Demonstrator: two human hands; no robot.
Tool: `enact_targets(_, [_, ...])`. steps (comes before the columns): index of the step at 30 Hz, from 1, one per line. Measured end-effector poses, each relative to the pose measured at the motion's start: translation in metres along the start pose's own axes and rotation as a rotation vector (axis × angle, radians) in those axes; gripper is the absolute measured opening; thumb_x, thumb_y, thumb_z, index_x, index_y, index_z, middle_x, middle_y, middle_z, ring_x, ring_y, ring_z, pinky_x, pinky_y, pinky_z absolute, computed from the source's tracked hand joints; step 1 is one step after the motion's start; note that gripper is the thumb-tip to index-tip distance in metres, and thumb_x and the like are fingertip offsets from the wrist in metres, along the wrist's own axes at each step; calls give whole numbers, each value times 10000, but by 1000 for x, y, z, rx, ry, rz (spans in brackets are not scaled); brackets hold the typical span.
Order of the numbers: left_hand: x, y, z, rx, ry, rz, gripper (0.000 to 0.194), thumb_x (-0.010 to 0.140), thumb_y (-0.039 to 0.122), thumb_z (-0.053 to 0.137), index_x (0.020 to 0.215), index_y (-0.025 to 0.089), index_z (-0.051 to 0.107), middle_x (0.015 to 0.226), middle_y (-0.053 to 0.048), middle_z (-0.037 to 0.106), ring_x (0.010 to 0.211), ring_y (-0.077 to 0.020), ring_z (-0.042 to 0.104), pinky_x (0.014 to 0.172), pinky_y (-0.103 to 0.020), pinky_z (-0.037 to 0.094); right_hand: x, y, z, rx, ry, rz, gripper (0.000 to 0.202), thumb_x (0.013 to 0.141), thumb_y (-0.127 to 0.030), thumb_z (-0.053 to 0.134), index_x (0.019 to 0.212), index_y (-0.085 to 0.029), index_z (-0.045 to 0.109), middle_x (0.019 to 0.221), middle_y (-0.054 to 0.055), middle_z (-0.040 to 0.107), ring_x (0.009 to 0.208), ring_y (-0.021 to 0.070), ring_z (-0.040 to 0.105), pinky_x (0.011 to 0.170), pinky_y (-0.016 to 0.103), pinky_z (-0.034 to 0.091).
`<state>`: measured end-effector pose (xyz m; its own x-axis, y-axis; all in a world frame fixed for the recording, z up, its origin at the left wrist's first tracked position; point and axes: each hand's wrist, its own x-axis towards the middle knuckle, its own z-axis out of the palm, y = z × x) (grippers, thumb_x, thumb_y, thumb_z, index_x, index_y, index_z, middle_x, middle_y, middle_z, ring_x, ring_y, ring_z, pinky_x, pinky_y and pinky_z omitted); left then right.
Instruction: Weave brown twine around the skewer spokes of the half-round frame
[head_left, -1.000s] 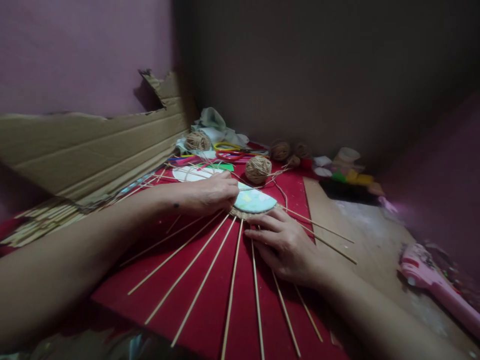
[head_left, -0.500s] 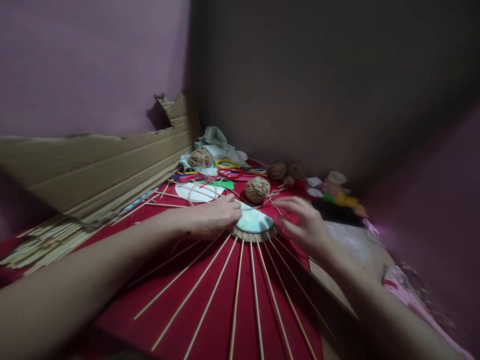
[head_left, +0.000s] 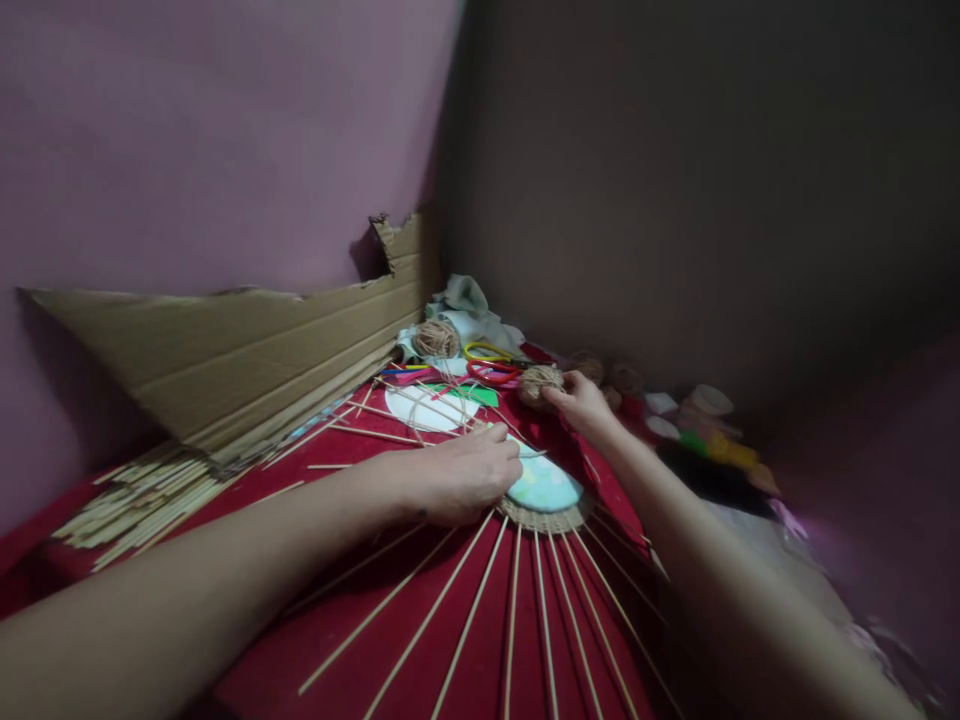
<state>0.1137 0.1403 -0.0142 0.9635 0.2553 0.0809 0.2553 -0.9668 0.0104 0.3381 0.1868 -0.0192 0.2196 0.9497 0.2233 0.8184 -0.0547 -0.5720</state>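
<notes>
A round woven base (head_left: 544, 518) with a pale blue-green patterned disc (head_left: 551, 482) in its middle lies on the red cloth, and thin wooden sticks (head_left: 472, 610) fan out from its rim towards me. At its left edge my left hand (head_left: 476, 475) is closed, fingertips pressed together on a strand of twine whose short length shows over the disc; the grip itself is partly hidden. Beyond the base, my right hand (head_left: 589, 408) grips a ball of twine (head_left: 538, 384) from its right side.
A second twine ball (head_left: 436, 339), yellow- and red-handled scissors (head_left: 491, 372) and a white disc (head_left: 420, 408) lie behind. Loose sticks (head_left: 142, 500) are piled at left beside a cardboard sheet (head_left: 277, 340). Darker balls (head_left: 622, 378) and a clear tub (head_left: 711, 402) stand at right.
My right hand has moved from beside the base, away from me, and taken hold of the twine ball. My left hand stays at the base's edge. The view has shifted left.
</notes>
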Motion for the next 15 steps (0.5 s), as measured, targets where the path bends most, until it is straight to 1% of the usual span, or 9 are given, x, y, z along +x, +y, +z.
enact_targets(1, [0, 0, -2, 1, -8, -3, 124, 818, 80, 456, 809, 131, 569, 908, -102, 595, 807, -212, 442, 701, -345, 339, 3, 0, 3, 27, -16, 14, 459, 697, -407, 640, 1060, -127, 614, 919, 95, 674, 826, 216, 618, 724, 318, 462])
enact_targets(4, [-1, 2, -4, 11, -10, -6, 139, 832, 77, 440, 798, 129, 564, 898, -104, 594, 800, -207, 446, 706, -340, 336, 4, -5, 12, 133, -60, 35, 529, 549, -396, 776, 1008, -175, 632, 881, 46, 680, 790, 187, 616, 691, 280, 464])
enact_targets(5, [-1, 2, -4, 13, -1, -4, 139, 831, 74, 441, 796, 128, 563, 895, -106, 593, 798, -207, 447, 705, -339, 335, 3, -8, 14, 175, -68, 47, 521, 532, -388, 791, 984, -181, 635, 862, 38, 679, 760, 175, 612, 663, 265, 463])
enact_targets(6, [-2, 2, -3, 14, 8, -1, 131, 827, 73, 448, 798, 127, 564, 891, -108, 592, 795, -208, 449, 702, -338, 334, 3, -12, 14, 220, -72, 65, 489, 549, -391, 787, 961, -177, 635, 828, 35, 675, 703, 160, 602, 617, 252, 458])
enact_targets(8, [-2, 2, -1, 9, 28, 7, 112, 813, 70, 471, 793, 126, 566, 872, -110, 591, 782, -209, 453, 685, -339, 329, 8, -19, 9, 309, -73, 124, 393, 655, -430, 726, 916, -153, 624, 694, 30, 642, 518, 118, 523, 481, 233, 407])
enact_targets(10, [-3, 1, 1, 3, 41, 14, 104, 803, 66, 483, 792, 126, 568, 863, -111, 591, 779, -211, 456, 674, -341, 326, 19, -30, -6, 383, -67, 190, 359, 768, -476, 632, 873, -133, 601, 552, 13, 570, 372, 78, 366, 373, 227, 313])
enact_targets(11, [-3, 1, 2, -1, 42, 17, 109, 804, 64, 481, 797, 128, 569, 865, -111, 591, 783, -212, 457, 674, -344, 326, 27, -37, -16, 416, -62, 219, 360, 799, -479, 609, 861, -125, 587, 516, 10, 546, 347, 67, 311, 347, 226, 281])
enact_targets(13, [-3, 0, 2, -3, 39, 12, 123, 819, 67, 465, 809, 129, 570, 883, -109, 591, 799, -215, 460, 681, -351, 331, 40, -53, -39, 495, -10, 225, 322, 878, -438, 537, 961, -127, 547, 545, 3, 563, 347, 48, 278, 346, 200, 272])
enact_targets(15, [-2, 1, 2, -3, 33, 4, 123, 833, 84, 460, 815, 128, 573, 902, -109, 592, 808, -219, 462, 686, -359, 335, 45, -71, -63, 704, 233, 187, 264, 889, -278, 559, 1102, -136, 495, 530, -53, 525, 351, 41, 277, 355, 178, 263])
